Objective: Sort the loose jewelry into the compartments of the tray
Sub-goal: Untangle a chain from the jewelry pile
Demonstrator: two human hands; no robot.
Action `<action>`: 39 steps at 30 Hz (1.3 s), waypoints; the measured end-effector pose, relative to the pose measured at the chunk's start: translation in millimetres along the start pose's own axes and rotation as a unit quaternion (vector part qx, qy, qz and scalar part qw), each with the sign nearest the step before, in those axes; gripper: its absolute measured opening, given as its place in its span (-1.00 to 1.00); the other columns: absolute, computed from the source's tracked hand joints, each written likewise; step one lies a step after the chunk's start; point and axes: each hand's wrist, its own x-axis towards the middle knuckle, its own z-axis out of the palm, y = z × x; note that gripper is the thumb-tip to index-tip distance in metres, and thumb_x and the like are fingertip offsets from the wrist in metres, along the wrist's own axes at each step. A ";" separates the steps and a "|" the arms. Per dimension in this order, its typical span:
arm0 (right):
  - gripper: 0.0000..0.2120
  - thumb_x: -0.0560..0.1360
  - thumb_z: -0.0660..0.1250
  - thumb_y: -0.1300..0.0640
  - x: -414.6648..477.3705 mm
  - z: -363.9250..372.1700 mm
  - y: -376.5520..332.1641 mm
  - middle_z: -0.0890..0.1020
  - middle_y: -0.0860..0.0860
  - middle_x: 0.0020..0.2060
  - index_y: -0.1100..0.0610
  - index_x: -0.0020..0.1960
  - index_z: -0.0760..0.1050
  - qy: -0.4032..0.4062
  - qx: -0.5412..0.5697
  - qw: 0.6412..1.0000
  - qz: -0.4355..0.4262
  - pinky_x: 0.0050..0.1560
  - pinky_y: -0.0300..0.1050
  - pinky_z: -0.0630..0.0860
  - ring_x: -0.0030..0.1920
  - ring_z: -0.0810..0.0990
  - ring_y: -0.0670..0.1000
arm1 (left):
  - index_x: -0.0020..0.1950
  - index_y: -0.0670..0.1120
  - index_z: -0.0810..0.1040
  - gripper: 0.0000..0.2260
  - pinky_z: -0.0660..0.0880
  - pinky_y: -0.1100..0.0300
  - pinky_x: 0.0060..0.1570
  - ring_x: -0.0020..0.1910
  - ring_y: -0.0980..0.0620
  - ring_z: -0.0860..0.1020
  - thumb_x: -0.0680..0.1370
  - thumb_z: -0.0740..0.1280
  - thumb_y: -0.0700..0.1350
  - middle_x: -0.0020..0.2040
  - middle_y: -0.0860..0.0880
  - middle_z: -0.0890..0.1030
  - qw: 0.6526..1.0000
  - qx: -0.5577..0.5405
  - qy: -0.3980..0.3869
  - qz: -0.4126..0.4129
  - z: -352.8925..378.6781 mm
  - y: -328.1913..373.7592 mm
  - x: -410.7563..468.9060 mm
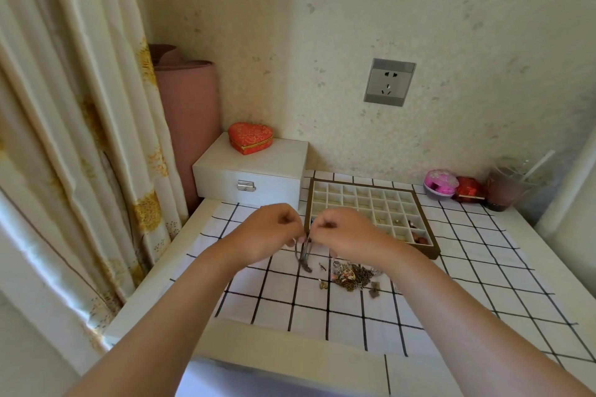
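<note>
A brown-framed tray [429, 251] with several white compartments lies on the checked cloth; a few small pieces sit in its near right cells. My left hand [269, 234] and my right hand [346, 235] meet just left of the tray's near corner. Both pinch a dark cord necklace [304, 256] whose loops hang down to the cloth. A pile of loose jewelry [351, 275] lies on the cloth below my right hand.
A white jewelry box [254, 176] with a red heart-shaped box [251, 138] on top stands at the back left. A pink round case [440, 184], a red box [469, 193] and a glass cup [508, 187] stand back right. A curtain [80, 138] hangs left.
</note>
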 end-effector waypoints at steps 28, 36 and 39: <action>-0.76 0.59 0.34 -0.10 18.1 -0.6 7.2 0.65 -0.15 -0.30 -0.05 -0.16 0.68 0.041 0.014 0.998 -0.043 -0.10 -0.18 0.46 -0.22 0.59 -0.14 | -0.13 -0.04 0.56 -0.86 0.53 0.26 -0.11 -0.19 0.12 0.56 0.63 0.30 -0.17 -0.10 0.02 0.65 0.957 -0.208 0.116 0.167 -20.1 82.3 11.1; -0.63 0.61 0.32 -0.05 23.8 -17.9 16.7 0.46 0.00 -0.47 0.09 -0.31 0.58 0.087 -0.017 0.996 -0.034 -0.36 -0.16 0.34 -0.47 0.40 -0.07 | -0.08 -0.06 0.52 -0.87 0.42 0.35 -0.36 -0.33 0.15 0.53 0.64 0.26 -0.19 -0.19 0.08 0.67 0.943 -0.238 0.174 0.153 -30.1 80.8 27.8; -0.70 0.61 0.33 0.02 32.0 -23.7 16.3 0.58 0.00 -0.45 0.02 -0.28 0.60 0.131 0.027 0.991 -0.024 -0.33 -0.19 0.43 -0.53 0.43 -0.16 | -0.08 -0.06 0.52 -0.88 0.49 0.30 -0.32 -0.30 0.11 0.58 0.64 0.26 -0.18 -0.17 0.05 0.66 0.934 -0.266 0.194 0.140 -33.1 77.3 35.2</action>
